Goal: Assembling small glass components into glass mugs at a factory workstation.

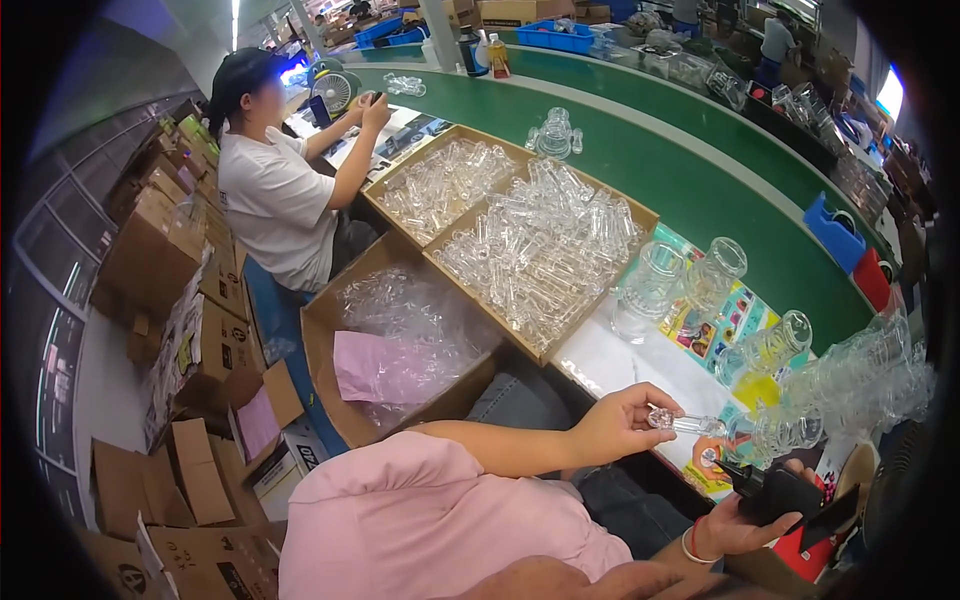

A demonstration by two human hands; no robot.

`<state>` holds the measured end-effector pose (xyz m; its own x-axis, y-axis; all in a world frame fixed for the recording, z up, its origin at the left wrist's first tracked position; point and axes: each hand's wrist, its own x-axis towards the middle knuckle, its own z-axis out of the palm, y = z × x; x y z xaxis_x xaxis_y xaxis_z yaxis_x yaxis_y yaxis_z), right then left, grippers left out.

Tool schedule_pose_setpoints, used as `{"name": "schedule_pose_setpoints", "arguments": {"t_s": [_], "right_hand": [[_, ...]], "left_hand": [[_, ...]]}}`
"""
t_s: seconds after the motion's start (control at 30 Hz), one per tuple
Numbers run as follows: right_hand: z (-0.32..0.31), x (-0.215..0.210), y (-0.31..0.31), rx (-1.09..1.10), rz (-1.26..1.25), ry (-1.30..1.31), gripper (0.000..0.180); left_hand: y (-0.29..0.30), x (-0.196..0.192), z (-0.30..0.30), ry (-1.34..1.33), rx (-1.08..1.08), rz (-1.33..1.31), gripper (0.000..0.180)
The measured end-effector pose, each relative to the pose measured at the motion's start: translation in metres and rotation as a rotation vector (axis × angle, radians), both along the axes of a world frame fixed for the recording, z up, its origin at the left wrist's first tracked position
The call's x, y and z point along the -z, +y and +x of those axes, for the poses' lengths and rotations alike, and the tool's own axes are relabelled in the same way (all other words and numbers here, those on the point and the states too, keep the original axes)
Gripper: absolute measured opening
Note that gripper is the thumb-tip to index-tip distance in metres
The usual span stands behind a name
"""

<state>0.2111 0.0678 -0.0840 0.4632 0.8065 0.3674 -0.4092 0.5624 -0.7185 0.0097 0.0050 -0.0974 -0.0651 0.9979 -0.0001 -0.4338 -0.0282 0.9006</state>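
My left hand (622, 424) pinches the near end of a small clear glass tube piece (690, 424) between thumb and fingertips. The far end of the piece points right, toward clear glass vessels (785, 428) at the table's right side. Lower right, my right hand (745, 528), with a red string and a pale band at the wrist, is wrapped round a black handheld device (780, 494). A narrow black nozzle on that device points up and left, below the glass piece. Some of the right fingers are hidden behind it.
Cardboard trays (543, 352) heaped with clear glass pieces lie ahead, left of several upright glass vessels (655, 275). An open carton (322, 372) with plastic bags stands at the left. Beyond runs a green conveyor belt (620, 150). A co-worker (285, 190) sits far left.
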Motion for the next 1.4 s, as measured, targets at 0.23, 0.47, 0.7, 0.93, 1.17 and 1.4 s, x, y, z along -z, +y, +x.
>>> {"name": "schedule_pose_setpoints", "arguments": {"t_s": [0.23,0.47,0.7,0.93,1.17,1.4], "right_hand": [[0.0,-0.022,-0.009,-0.424,0.081,0.255,0.057],[-0.01,-0.032,-0.006,-0.055,-0.114,0.278,0.054],[0.001,-0.022,-0.012,-0.064,-0.137,-0.154,0.057],[-0.009,-0.029,-0.008,-0.572,0.055,0.203,0.059],[-0.016,-0.034,-0.028,-0.255,-0.025,-0.391,0.067],[-0.01,-0.038,-0.042,-0.382,0.001,-0.506,0.071]], "left_hand": [[0.001,0.004,-0.004,-0.042,0.012,0.025,0.032],[0.003,0.007,0.0,0.002,-0.012,0.062,0.032],[0.006,0.009,0.007,-0.063,-0.042,0.102,0.032],[0.006,-0.009,0.001,0.007,-0.166,0.08,0.03],[0.007,0.0,0.004,0.035,-0.1,0.146,0.034],[0.0,-0.002,0.012,0.166,-0.066,0.238,0.039]]}}
